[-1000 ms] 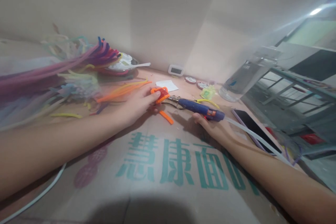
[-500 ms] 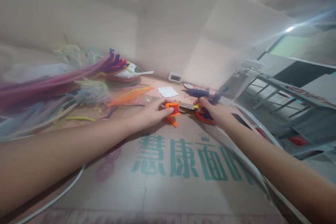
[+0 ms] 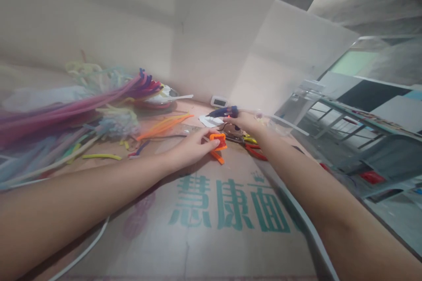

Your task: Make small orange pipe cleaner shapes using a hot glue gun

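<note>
White display (image 3: 219,102) near the wall (image 3: 211,22); farther right, a blurred container (image 3: 298,105), perhaps plastic.

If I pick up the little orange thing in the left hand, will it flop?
Probably not: the orange piece keeps a squarish shape in the left hand. It's likely light, being so small beside the hand. That squarish outline suggests it might slide rather than roll.

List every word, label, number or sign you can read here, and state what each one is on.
"慧康面": large green characters on the cardboard sheet; a further green mark beside them is mostly hidden.
Small green crown sign: on the same sheet, above "面"; no word in it that I can read.
Reddish round marks: same sheet, too blurred to read.
White device: its screen is too small to read.
</note>
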The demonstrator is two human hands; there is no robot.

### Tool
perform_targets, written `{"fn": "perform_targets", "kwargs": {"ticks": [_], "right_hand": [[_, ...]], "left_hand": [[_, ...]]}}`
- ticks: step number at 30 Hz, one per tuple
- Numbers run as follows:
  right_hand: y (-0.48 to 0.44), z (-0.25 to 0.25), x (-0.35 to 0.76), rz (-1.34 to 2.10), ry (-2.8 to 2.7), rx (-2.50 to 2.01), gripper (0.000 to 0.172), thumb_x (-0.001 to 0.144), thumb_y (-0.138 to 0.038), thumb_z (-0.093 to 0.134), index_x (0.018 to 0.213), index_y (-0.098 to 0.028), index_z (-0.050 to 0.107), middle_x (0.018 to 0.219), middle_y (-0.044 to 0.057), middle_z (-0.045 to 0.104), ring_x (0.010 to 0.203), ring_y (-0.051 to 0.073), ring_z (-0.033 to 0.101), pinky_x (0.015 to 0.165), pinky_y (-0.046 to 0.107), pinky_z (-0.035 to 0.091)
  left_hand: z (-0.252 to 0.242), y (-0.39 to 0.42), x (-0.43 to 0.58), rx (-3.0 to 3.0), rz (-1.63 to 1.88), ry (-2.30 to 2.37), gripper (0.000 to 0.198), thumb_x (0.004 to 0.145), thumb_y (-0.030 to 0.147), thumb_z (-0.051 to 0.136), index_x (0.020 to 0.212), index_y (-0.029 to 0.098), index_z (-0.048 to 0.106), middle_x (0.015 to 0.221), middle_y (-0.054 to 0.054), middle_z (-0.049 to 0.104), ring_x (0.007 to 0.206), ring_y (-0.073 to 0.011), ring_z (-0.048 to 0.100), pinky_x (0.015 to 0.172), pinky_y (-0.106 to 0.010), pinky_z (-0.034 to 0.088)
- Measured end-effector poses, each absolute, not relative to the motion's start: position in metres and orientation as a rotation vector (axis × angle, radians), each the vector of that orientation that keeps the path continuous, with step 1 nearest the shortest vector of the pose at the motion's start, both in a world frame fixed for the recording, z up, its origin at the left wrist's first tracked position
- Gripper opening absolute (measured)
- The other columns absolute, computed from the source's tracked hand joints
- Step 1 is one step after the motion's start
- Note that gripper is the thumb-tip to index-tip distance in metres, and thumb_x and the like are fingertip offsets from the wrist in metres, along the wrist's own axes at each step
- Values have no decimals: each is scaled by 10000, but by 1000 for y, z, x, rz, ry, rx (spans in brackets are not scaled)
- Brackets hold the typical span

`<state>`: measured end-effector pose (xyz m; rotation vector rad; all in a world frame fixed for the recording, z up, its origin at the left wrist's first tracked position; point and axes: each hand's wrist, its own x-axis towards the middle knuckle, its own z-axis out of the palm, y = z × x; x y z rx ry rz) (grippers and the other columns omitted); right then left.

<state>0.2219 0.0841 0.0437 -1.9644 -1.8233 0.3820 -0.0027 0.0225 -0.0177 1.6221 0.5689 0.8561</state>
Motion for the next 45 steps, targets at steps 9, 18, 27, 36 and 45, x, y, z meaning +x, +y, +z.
{"fn": "perform_targets", "kwargs": {"ticks": [9, 18, 27, 36, 45], "right_hand": [[74, 36, 219, 338, -1884, -1963, 319, 936, -374, 631, 1113, -123, 716, 938, 113, 773, 778, 212, 686, 751, 312, 508], [-7, 42, 222, 83, -2105, -1863, 291, 968, -347, 546, 1155, -170, 681, 1176, 123, 736, 1044, 267, 683, 884, 355, 489], [-28, 27, 179, 233, -2502, -1467, 205, 881, -375, 719, 855, -188, 641, 843, 40, 687, 705, 162, 588, 642, 279, 384], [-28, 4, 186, 786, -2026, -1108, 118, 978, -261, 559, 863, -235, 564, 743, -17, 677, 679, 154, 619, 683, 305, 469], [-15, 2, 185, 994, -1484, -1006, 190, 897, -212, 591, 1071, -212, 667, 803, -11, 704, 685, 109, 623, 669, 256, 521]], "left_hand": [[-10, 21, -2, 1453, 995, 631, 206, 904, 337, 670, 1031, 176, 656, 932, -25, 665, 738, -132, 638, 663, -244, 507], [-4, 25, -2, 1151, 1127, 591, 90, 930, 256, 613, 935, 167, 603, 831, -8, 581, 566, -65, 511, 515, -188, 386], [-8, 25, -4, 1207, 1116, 640, 171, 904, 334, 664, 944, 168, 653, 903, -40, 608, 678, -107, 556, 545, -198, 433], [-8, 27, -6, 1246, 1120, 774, 186, 893, 382, 666, 940, 203, 688, 911, -35, 642, 743, -141, 602, 573, -212, 463], [-9, 27, -10, 1238, 1092, 793, 236, 903, 401, 672, 1013, 194, 697, 894, -43, 661, 713, -130, 612, 572, -207, 484]]}}
